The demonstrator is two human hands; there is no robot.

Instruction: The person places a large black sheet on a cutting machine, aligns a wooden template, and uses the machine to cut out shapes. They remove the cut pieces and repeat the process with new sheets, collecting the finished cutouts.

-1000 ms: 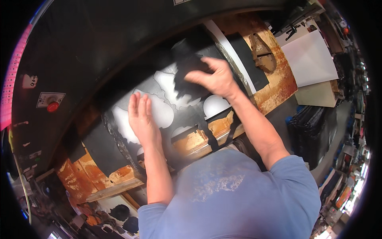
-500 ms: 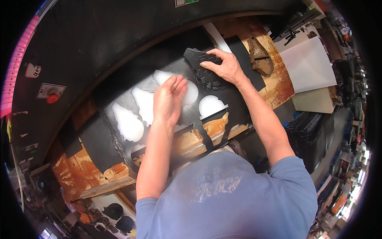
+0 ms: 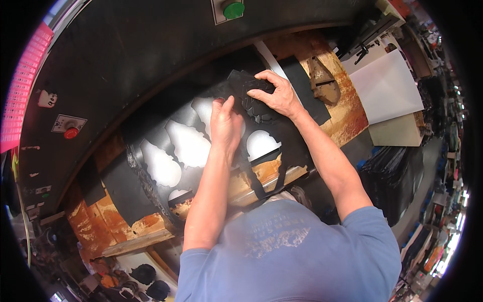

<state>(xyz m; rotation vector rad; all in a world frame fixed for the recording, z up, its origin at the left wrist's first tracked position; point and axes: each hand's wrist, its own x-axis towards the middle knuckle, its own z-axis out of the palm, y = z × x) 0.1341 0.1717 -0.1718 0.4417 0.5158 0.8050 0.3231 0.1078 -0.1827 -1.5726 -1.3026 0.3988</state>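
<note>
A black sheet (image 3: 188, 173) lies on the work surface, with several sole-shaped openings where a bright white surface (image 3: 188, 146) shows through. My right hand (image 3: 279, 95) spans the upper part of a black sole-shaped piece (image 3: 256, 103) with a pattern of raised lines, thumb on one side and fingers on the other. Its fingers hold the piece over the sheet. Left of it, my left hand (image 3: 226, 123) is closed over one of the openings, thumb and fingertips together. What lies between those fingertips, if anything, is too small to make out.
A dark machine beam (image 3: 151, 50) curves across the far side, carrying a green button (image 3: 233, 10) and a red button (image 3: 71, 133). A brown shoe-shaped tool (image 3: 324, 83) lies on the worn board at right, near white sheets (image 3: 385, 88). Stacked black sheets (image 3: 390, 168) stand beyond my right arm.
My left hand has moved slightly right and its stretched fingers have curled closed. My right hand has stayed on the sole-shaped piece. The whole view has shifted a little.
</note>
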